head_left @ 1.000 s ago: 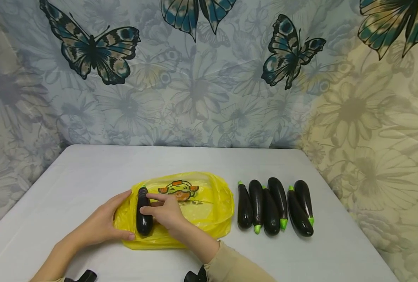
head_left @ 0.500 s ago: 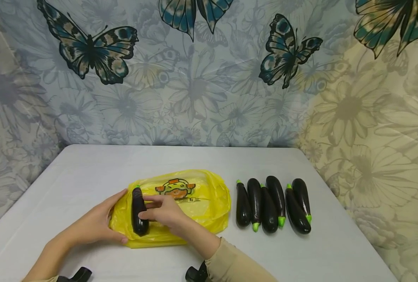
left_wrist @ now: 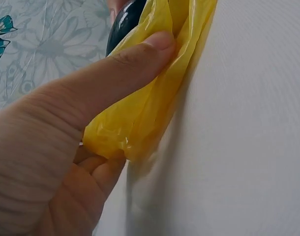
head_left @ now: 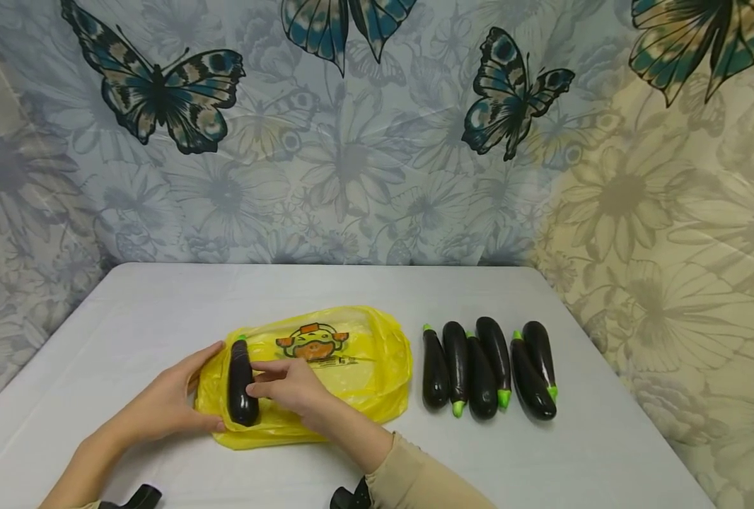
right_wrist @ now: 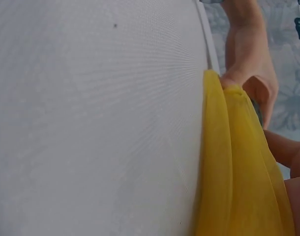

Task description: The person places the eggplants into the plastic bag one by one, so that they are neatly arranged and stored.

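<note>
In the head view, a glossy dark eggplant point(head_left: 242, 396) with a green stem tip lies upright along the left end of a flat yellow plastic bag point(head_left: 370, 367). My left hand point(head_left: 170, 399) grips the bag's left edge. The left wrist view shows its thumb point(left_wrist: 135, 59) pressing the crumpled plastic, fingers tucked below, and the eggplant point(left_wrist: 124, 27) partly hidden behind the bag. At the eggplant's right side, my right hand point(head_left: 293, 385) touches it with thumb and index fingertips. The right wrist view shows mostly the bag point(right_wrist: 248, 162), with the right fingers largely out of sight.
Several more eggplants point(head_left: 482, 375) lie in a row right of the bag, some with stems toward me. A white-covered table point(head_left: 326, 283) ends at a wall covering point(head_left: 351, 177) printed with butterflies and flowers. Black wrist mounts point(head_left: 351, 495) show at the near edge.
The eggplant on the bag has shifted slightly left, toward my left hand, with my right fingertips following along its right side. The left hand keeps its hold on the bag. The view has shifted slightly.
</note>
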Tool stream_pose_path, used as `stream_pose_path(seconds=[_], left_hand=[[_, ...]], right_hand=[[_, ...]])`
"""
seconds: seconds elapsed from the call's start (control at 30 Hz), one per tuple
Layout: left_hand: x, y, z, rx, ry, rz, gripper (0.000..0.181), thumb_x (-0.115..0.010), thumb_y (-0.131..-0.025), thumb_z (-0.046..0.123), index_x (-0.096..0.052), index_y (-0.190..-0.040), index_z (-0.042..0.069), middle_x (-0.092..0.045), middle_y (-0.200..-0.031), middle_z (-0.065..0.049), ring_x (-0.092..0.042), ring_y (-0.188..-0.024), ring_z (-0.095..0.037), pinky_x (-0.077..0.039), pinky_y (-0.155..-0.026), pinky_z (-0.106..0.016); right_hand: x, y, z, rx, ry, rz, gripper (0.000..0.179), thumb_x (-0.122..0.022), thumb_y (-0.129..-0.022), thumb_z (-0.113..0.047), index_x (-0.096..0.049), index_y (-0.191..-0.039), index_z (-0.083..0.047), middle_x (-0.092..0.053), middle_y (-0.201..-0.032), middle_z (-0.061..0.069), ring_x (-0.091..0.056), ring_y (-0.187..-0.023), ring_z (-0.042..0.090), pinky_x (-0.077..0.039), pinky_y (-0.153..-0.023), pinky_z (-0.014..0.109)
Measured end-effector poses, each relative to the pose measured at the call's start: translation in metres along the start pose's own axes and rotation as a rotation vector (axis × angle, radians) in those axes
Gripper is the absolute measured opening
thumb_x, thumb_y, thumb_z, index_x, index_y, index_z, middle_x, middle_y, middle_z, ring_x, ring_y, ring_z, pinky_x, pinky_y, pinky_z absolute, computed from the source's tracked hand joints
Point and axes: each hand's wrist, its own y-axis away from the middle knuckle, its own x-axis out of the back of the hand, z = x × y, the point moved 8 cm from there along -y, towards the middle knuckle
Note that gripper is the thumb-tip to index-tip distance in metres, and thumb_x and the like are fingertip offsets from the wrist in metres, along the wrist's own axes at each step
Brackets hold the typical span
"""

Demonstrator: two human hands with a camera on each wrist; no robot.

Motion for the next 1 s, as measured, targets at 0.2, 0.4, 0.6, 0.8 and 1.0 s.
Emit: stream_pose_path(seconds=[0.2,0.4,0.6,0.8,1.0], left_hand=[[0.0065,0.0012,0.0033,-0.054,-0.011,0.058,0.122,-0.091,-0.059,0.051,-0.030,-0.153,0.002,-0.037,-0.150,-0.022,-0.034,-0.135,-0.044,-0.030,-0.103,-0.063],[0.0073,0.0018,0.0030,-0.058,-0.006,0.055,0.121,-0.091,-0.060,0.050,-0.032,-0.150,-0.005,-0.038,-0.147,-0.027,-0.034,-0.132,-0.050,-0.028,-0.102,-0.067],[0.0014,-0.0013,-0.0037,-0.030,-0.026,0.021,0.121,-0.088,-0.061,0.055,-0.032,-0.149,-0.006,-0.040,-0.148,-0.024,-0.038,-0.132,-0.045,-0.031,-0.103,-0.062],[0.0007,-0.0006,-0.0023,-0.018,-0.006,0.010,0.121,-0.087,-0.061,0.056,-0.031,-0.152,0.000,-0.041,-0.150,-0.015,-0.037,-0.135,-0.039,-0.032,-0.109,-0.044],[0.0001,0.0002,0.0054,-0.046,0.023,0.020,0.120,-0.088,-0.062,0.054,-0.030,-0.154,0.002,-0.041,-0.151,-0.012,-0.037,-0.135,-0.038,-0.027,-0.105,-0.015]], right_hand=[[-0.0032,0.0004,-0.0025,0.042,0.038,-0.017,0.031,-0.081,-0.082,-0.013,-0.077,-0.112,-0.016,-0.068,-0.089,-0.006,-0.061,-0.089,0.010,-0.051,-0.082,0.031],[-0.0033,0.0021,-0.0030,0.062,0.052,-0.003,0.031,-0.081,-0.082,-0.013,-0.077,-0.112,-0.016,-0.070,-0.089,-0.005,-0.062,-0.091,0.010,-0.052,-0.082,0.031],[-0.0039,0.0021,-0.0037,0.060,0.046,-0.008,0.030,-0.080,-0.084,-0.015,-0.076,-0.114,-0.016,-0.070,-0.091,-0.005,-0.062,-0.093,0.011,-0.052,-0.085,0.033],[-0.0039,0.0017,-0.0020,0.047,0.046,-0.002,0.030,-0.080,-0.084,-0.016,-0.076,-0.113,-0.018,-0.069,-0.091,-0.006,-0.061,-0.094,0.011,-0.051,-0.084,0.033],[-0.0027,0.0018,0.0001,0.021,0.049,0.011,0.029,-0.081,-0.083,-0.017,-0.077,-0.111,-0.019,-0.069,-0.090,-0.007,-0.060,-0.096,0.012,-0.051,-0.086,0.036]])
